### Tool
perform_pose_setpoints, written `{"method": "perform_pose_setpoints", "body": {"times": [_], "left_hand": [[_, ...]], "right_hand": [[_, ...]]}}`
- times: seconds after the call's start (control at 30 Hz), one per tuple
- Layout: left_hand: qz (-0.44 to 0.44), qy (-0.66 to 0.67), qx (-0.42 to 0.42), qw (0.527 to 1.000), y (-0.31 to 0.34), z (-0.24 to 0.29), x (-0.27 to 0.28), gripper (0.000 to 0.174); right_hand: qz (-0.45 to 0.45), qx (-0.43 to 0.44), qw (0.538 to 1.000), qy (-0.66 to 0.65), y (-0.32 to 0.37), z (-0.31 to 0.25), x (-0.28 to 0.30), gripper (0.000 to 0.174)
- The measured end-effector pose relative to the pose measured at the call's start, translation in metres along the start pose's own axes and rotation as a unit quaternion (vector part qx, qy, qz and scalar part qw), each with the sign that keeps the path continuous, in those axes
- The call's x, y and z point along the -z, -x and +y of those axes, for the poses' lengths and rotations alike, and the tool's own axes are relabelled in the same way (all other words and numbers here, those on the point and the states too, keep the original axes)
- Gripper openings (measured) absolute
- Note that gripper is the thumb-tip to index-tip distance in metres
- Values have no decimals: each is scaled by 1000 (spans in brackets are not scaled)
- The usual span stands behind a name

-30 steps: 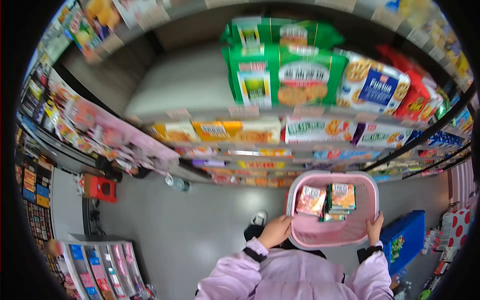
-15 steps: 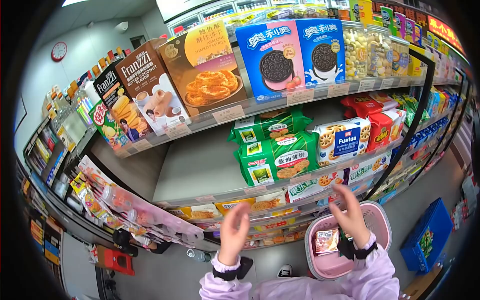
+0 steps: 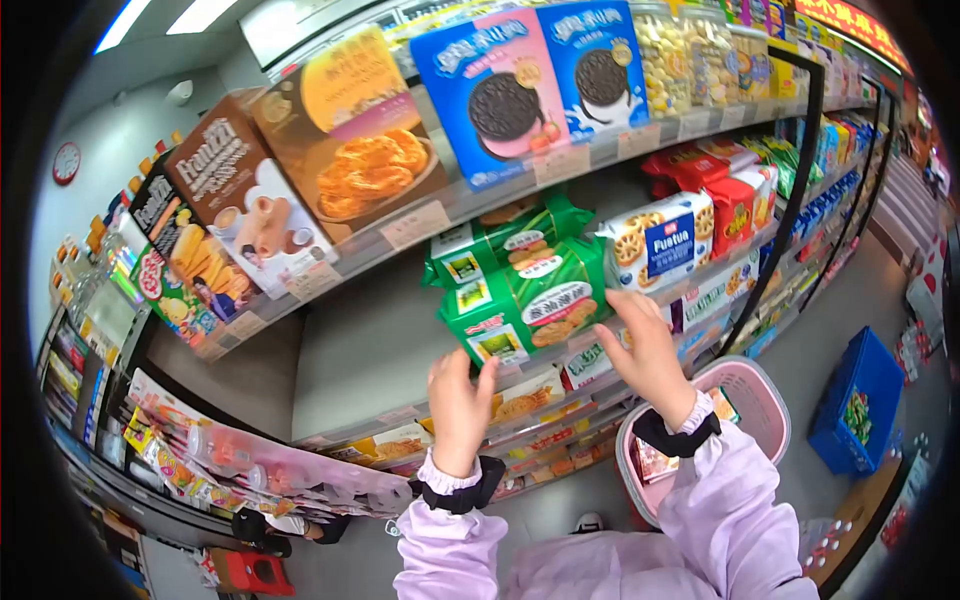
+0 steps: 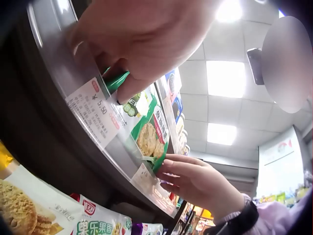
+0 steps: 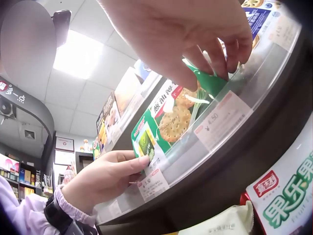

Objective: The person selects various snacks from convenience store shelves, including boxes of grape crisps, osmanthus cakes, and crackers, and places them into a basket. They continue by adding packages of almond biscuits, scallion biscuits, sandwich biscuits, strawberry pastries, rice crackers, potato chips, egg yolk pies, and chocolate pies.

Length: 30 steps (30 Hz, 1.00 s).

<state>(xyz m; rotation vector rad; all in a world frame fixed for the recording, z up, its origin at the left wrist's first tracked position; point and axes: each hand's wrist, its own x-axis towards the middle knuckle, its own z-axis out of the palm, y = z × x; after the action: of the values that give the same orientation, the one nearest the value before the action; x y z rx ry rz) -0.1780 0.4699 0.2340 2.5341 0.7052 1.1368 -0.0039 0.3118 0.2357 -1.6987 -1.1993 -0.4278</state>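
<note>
A green biscuit pack (image 3: pixel 525 305) lies at the front of the middle shelf, under a second green pack (image 3: pixel 505 245). My left hand (image 3: pixel 470 375) grips its lower left corner; the left wrist view shows that green corner (image 4: pixel 117 81) between the fingers of my left hand (image 4: pixel 139 44). My right hand (image 3: pixel 625 320) holds the pack's right end. In the right wrist view the fingertips (image 5: pixel 222 61) curl over the green edge (image 5: pixel 210 83), with my left hand (image 5: pixel 110 178) at the far end.
The shelf rail (image 3: pixel 420 222) carries price tags. A blue-and-white Fustua pack (image 3: pixel 665 240) sits right of the green packs, and cookie boxes (image 3: pixel 500 95) stand above. A pink basket (image 3: pixel 760 400) with packets hangs by my right forearm. On the floor is a blue crate (image 3: pixel 855 405).
A second ago both hands held the pink basket's rim while I looked down. They have since risen to the shelf and closed on the ends of the green pack.
</note>
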Motion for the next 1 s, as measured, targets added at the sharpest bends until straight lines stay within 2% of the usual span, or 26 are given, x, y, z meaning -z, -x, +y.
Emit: {"method": "perform_pose_setpoints", "body": {"times": [0.07,0.17,0.3,0.33,0.37,0.43,0.47,0.53,0.6,0.67,0.73,0.87,0.97,1.0], "left_hand": [[-11,63,52,997,5,-2,4,21],[56,154,38,986,10,-1,7,19],[94,195,34,976,29,-7,19,31],[90,216,78,969,39,-8,25,29],[117,299,106,941,44,-3,26,29],[77,377,108,916,68,6,38,32],[79,384,135,910,82,11,36,36],[-22,376,165,912,113,5,33,41],[-109,398,184,892,130,27,13,45],[-197,400,263,856,155,33,-19,43],[-277,399,253,837,182,40,-61,38],[-390,422,340,744,229,70,-146,29],[-514,302,305,743,279,65,-210,30],[-520,288,302,746,286,71,-225,31]], "right_hand": [[8,-7,999,-42,2,-2,-4,38],[29,-17,992,-121,0,-21,-1,40],[62,23,995,-78,3,-35,10,39],[68,29,995,-62,8,-39,16,39],[77,38,993,-78,16,-41,21,38],[49,36,989,-138,43,-37,35,37],[29,35,986,-158,57,-35,42,36],[-14,-12,981,-194,97,-24,55,36],[-67,-107,977,-172,143,-11,74,37],[-75,-229,947,-211,185,8,86,34],[-58,-344,914,-209,229,28,97,32],[-57,-523,831,-181,302,83,114,29],[-153,-528,834,-41,332,133,127,28],[-167,-518,839,-21,345,153,127,29]]}}
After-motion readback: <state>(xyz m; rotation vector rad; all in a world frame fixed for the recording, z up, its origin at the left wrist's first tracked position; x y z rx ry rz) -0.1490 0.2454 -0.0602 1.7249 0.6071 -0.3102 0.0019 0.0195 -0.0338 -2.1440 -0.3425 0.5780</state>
